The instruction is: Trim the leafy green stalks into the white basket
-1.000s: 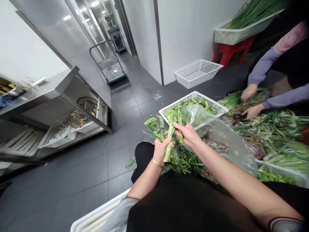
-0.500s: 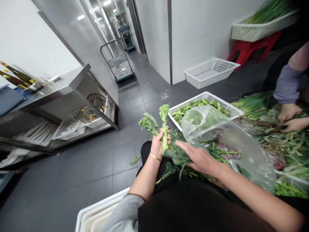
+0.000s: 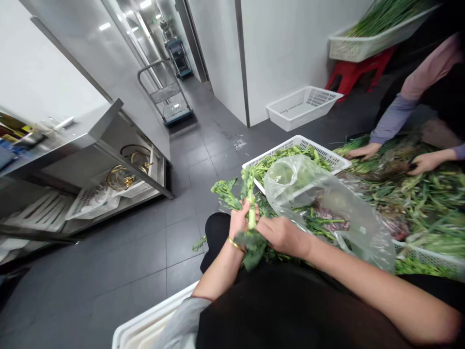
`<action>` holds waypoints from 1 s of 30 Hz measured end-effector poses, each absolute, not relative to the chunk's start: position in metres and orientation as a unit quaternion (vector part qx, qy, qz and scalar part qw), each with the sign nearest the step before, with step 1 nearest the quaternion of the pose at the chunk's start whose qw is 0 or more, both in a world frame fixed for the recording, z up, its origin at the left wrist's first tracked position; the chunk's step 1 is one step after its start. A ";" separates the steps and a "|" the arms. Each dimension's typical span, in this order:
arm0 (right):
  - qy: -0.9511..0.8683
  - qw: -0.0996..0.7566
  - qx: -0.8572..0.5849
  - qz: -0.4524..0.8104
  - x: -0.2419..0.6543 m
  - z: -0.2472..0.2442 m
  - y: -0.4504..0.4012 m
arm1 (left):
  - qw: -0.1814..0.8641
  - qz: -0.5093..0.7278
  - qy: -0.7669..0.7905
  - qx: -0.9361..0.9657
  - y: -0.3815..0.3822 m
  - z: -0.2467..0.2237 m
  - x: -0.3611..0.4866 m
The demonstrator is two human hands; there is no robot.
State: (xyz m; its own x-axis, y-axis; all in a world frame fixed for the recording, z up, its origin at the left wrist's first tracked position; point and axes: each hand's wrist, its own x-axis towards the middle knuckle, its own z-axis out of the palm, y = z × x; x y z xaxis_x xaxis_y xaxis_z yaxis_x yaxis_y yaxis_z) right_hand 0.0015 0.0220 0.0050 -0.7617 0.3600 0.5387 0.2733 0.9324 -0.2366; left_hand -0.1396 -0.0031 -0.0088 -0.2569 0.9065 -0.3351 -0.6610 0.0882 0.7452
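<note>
My left hand [image 3: 240,220] grips a pale green Chinese broccoli stalk [image 3: 251,203] upright, with a gold bangle [image 3: 236,245] on that wrist. My right hand [image 3: 279,236] is closed against a dark leaf [image 3: 252,247] low on the stalk. Below my hands lies a heap of stripped leaves and stems [image 3: 276,254]. A clear plastic bag [image 3: 319,203] sits to the right of my right hand, partly covering a white plastic basket [image 3: 301,148] of cut greens. A co-worker's hands [image 3: 363,151] work in a pile of green onions [image 3: 417,194] further right.
A white crate [image 3: 145,322] lies at my knees. Grey floor tiles [image 3: 189,242] stretch left to a steel shelf table [image 3: 98,140]. Behind stand a white basket [image 3: 301,107], a red stool [image 3: 352,72] bearing a basket of green onions [image 3: 378,39], and a metal trolley [image 3: 165,97].
My right hand has moved from lying flat on the leaves back to the leaf on the stalk. The co-worker's hands have spread apart over the pile, and my view has shifted slightly.
</note>
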 end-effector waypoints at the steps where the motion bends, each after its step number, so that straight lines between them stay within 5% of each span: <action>1: -0.935 0.305 -0.145 0.107 0.007 0.003 0.018 | 0.598 0.664 0.423 0.150 -0.003 -0.007 -0.144; 5: -0.826 0.369 -0.323 0.279 0.012 0.020 0.041 | 0.620 0.653 0.369 0.230 -0.010 -0.011 -0.152; 8: -0.765 0.341 -0.450 0.309 0.000 0.035 0.061 | 0.651 0.625 0.345 0.257 -0.013 -0.015 -0.147; 14: -0.909 0.340 -0.212 0.118 -0.001 0.016 0.022 | 0.592 0.653 0.417 0.223 -0.006 -0.011 -0.144; 22: -0.849 0.409 -0.314 0.113 -0.008 0.011 0.049 | 0.543 0.719 0.395 0.180 -0.009 -0.019 -0.130; 26: -0.871 0.386 -0.209 0.218 0.001 -0.003 0.020 | 0.553 0.716 0.393 0.166 -0.009 -0.016 -0.139; 30: -0.726 0.414 -0.423 0.350 0.009 0.010 0.030 | 0.521 0.708 0.423 0.221 -0.013 -0.016 -0.142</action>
